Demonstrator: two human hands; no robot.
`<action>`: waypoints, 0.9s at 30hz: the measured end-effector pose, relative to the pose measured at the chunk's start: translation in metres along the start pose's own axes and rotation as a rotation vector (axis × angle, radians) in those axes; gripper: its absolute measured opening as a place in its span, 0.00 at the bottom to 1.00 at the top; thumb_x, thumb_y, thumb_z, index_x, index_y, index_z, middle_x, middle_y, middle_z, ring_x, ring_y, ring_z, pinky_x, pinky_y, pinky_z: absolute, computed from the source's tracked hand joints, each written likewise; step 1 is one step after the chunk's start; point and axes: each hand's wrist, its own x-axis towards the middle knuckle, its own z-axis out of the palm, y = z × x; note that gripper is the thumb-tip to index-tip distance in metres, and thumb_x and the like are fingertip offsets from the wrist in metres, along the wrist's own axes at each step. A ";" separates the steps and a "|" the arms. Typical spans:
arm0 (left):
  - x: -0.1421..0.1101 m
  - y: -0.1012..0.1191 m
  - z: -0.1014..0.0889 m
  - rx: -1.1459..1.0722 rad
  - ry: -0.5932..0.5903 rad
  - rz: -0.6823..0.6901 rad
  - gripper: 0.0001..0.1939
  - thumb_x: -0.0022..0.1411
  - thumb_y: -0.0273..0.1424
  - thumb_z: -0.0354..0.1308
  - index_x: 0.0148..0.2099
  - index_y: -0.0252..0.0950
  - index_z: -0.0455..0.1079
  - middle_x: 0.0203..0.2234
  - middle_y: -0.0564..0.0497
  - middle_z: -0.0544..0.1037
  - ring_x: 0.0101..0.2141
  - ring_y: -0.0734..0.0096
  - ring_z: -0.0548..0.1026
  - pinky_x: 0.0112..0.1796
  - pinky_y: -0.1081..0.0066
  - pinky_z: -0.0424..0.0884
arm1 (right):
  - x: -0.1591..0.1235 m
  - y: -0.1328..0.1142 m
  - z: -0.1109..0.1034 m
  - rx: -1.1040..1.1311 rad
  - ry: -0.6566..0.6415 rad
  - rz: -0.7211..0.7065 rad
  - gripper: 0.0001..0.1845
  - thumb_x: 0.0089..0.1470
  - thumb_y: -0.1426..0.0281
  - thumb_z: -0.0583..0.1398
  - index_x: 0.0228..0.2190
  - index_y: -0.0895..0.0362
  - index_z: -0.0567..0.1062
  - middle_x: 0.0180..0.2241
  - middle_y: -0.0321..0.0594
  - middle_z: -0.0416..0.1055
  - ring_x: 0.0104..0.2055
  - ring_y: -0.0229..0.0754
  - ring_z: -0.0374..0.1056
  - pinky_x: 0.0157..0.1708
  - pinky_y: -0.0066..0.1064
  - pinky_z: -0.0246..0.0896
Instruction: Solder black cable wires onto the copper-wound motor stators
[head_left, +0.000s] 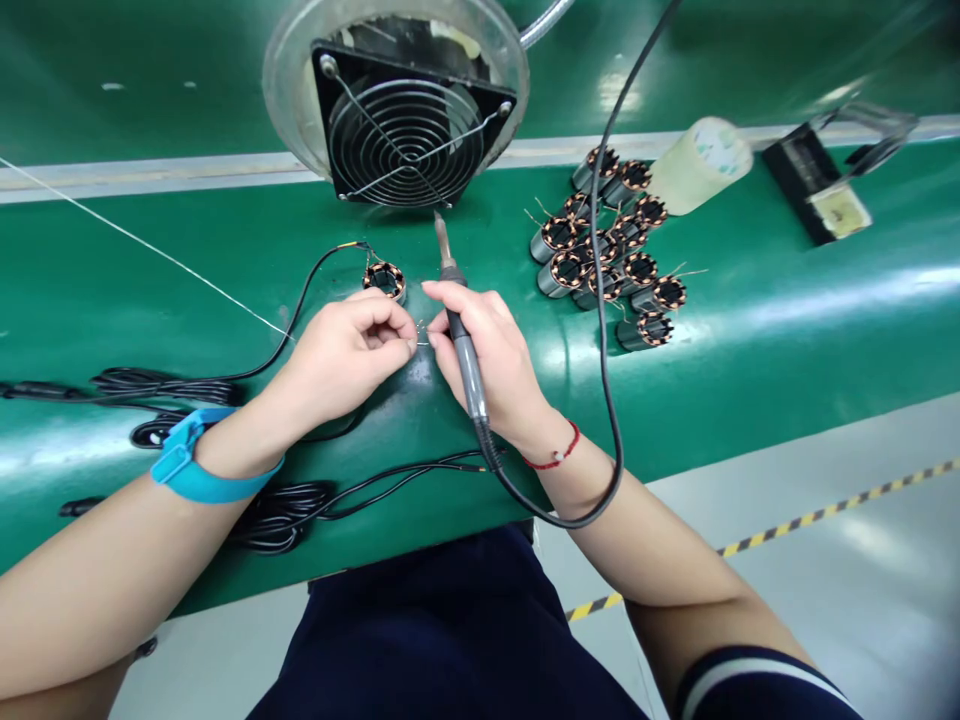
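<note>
In the head view, the left hand [346, 352] is at the centre-left of the frame, its thumb and forefinger pressed together around one end of a thin silvery strand [422, 344]. The strand spans the small gap towards the right hand [491, 350]; whether the right fingertips also touch it is too small to tell. The right hand, at the centre, has its fingers closed around the smooth dark grip of a soldering iron [466, 360], whose dull, tapered metal tip points up towards a black fan [409, 140] with a ringed wire guard, set in a cloudy round housing.

Just above the left fingers stands a ring-shaped stator [385, 280] with copper windings and a black slotted core; the hand hides its lower part. A thin black cable [306, 290] arcs to it from the left.

In the upper right, more stators [561, 272] with grey metal walls stand clustered beside a translucent, pale yellow cylinder [697, 165]. The iron's rubbery cord [604, 340] passes in front of the cluster, covering parts of it, and loops over the right forearm. Farther right is a black stand [810, 180] with a yellowish pad. Glossy coiled cables [281, 515] lie at the lower left on the shiny green surface [750, 340].
</note>
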 end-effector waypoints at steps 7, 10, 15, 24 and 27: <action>-0.001 -0.001 0.000 0.031 -0.006 0.016 0.04 0.51 0.26 0.56 0.27 0.34 0.71 0.27 0.53 0.72 0.25 0.78 0.67 0.26 0.75 0.63 | -0.017 -0.005 -0.025 0.035 0.046 -0.039 0.23 0.59 0.74 0.57 0.56 0.51 0.66 0.39 0.36 0.77 0.44 0.43 0.71 0.48 0.39 0.67; -0.002 0.000 0.001 0.045 0.005 0.023 0.03 0.51 0.26 0.56 0.27 0.35 0.71 0.27 0.53 0.72 0.26 0.76 0.68 0.27 0.74 0.64 | -0.034 -0.011 -0.029 0.110 0.161 -0.037 0.21 0.61 0.72 0.57 0.55 0.49 0.68 0.37 0.35 0.77 0.37 0.40 0.73 0.41 0.37 0.71; -0.002 0.000 0.003 0.099 0.036 0.067 0.03 0.52 0.27 0.56 0.26 0.35 0.70 0.28 0.52 0.72 0.31 0.73 0.69 0.31 0.72 0.66 | -0.062 -0.018 -0.024 0.212 0.336 -0.023 0.17 0.56 0.71 0.62 0.49 0.52 0.72 0.33 0.37 0.76 0.26 0.37 0.70 0.28 0.32 0.71; -0.002 -0.001 0.003 0.106 0.048 0.088 0.03 0.52 0.26 0.57 0.26 0.36 0.70 0.28 0.52 0.71 0.33 0.71 0.70 0.33 0.71 0.67 | -0.067 -0.020 -0.022 0.302 0.291 0.021 0.15 0.54 0.72 0.62 0.45 0.52 0.73 0.33 0.37 0.79 0.31 0.41 0.78 0.33 0.33 0.77; -0.001 -0.001 0.003 0.097 0.048 0.080 0.03 0.51 0.26 0.57 0.26 0.36 0.70 0.28 0.51 0.71 0.33 0.70 0.70 0.32 0.71 0.67 | -0.068 -0.020 -0.021 0.313 0.281 0.044 0.15 0.54 0.72 0.62 0.45 0.51 0.73 0.34 0.38 0.79 0.33 0.42 0.78 0.34 0.34 0.78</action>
